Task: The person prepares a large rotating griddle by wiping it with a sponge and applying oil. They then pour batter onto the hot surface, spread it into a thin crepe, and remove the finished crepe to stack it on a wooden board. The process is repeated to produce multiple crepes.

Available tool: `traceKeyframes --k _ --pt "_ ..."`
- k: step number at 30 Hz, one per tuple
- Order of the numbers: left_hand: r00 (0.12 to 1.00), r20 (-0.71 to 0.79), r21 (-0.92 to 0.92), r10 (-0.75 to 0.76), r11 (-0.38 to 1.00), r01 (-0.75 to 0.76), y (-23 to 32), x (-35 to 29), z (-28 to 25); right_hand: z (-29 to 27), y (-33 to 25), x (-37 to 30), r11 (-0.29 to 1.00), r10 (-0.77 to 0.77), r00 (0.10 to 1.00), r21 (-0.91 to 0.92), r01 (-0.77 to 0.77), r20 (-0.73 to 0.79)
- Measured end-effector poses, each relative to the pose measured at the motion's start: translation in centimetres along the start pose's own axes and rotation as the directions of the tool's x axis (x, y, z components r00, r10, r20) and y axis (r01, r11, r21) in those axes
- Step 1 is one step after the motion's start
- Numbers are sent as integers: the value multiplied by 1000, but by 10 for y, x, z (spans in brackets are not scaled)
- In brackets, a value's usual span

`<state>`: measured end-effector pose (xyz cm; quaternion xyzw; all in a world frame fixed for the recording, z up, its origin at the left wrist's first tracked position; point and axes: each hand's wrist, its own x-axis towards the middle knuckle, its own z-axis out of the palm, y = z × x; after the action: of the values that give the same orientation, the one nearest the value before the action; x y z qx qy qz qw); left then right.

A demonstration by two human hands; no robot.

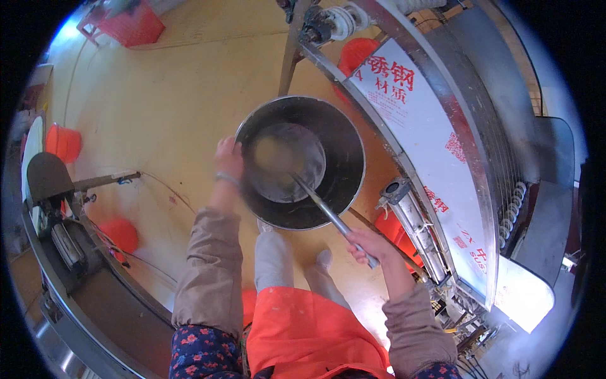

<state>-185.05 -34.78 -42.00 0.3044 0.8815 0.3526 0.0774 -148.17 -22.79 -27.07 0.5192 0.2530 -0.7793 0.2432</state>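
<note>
A deep, round metal pot (344, 136) with dark walls is in front of me, above my feet. My left hand (228, 159) is closed on its left rim, fingers hooked over the edge. My right hand (371, 247) is wrapped round the end of a long metal handle (328, 211) that slants down into the pot. The handle's far end meets a pale yellowish blur (278, 155) near the bottom, smeared by motion. Whether that blur is the tool's head or the pot's contents I cannot tell.
A machine with a slanted white printed panel (435, 158) stands close on my right, with a metal cylinder (413, 224) beside it. A curved metal conveyor or trough (107, 309) runs along my left. Red buckets (63, 143) and a red crate (131, 25) stand on the yellowish floor (189, 82).
</note>
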Motion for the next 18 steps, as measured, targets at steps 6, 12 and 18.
traceKeyframes --k 6,12,18 --pt "992 109 45 63 997 -68 7 25 1 19 42 -70 974 -96 995 206 95 -6" --pt "963 252 38 -100 995 93 47 3 -63 45 75 -155 935 -186 982 309 176 4" --pt "855 516 -256 -43 946 201 77 -128 -157 48 158 -294 886 -333 930 387 254 153"
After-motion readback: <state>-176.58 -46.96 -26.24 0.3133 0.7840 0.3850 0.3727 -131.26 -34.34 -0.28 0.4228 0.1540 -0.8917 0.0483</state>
